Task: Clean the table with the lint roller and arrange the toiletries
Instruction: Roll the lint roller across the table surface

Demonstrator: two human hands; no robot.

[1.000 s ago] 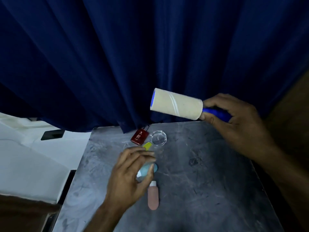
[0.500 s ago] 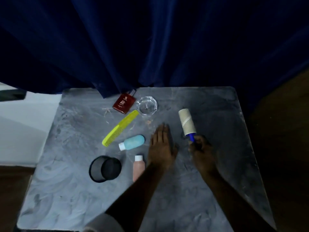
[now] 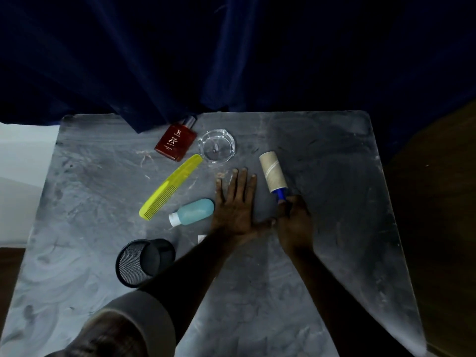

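Head view: left hand [image 3: 235, 202] flat, fingers spread; right hand [image 3: 293, 222] fingers around lint roller [image 3: 273, 173] handle, pink bottle [image 3: 201, 238] mostly hidden.

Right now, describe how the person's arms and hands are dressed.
Both hands are bare: no gloves, rings or watch show on the left hand or the right hand. Both forearms are uncovered too. A grey-brown short sleeve covers the left upper arm at the bottom of the view. No sleeve is visible on the right arm, which is dim and runs out of frame.
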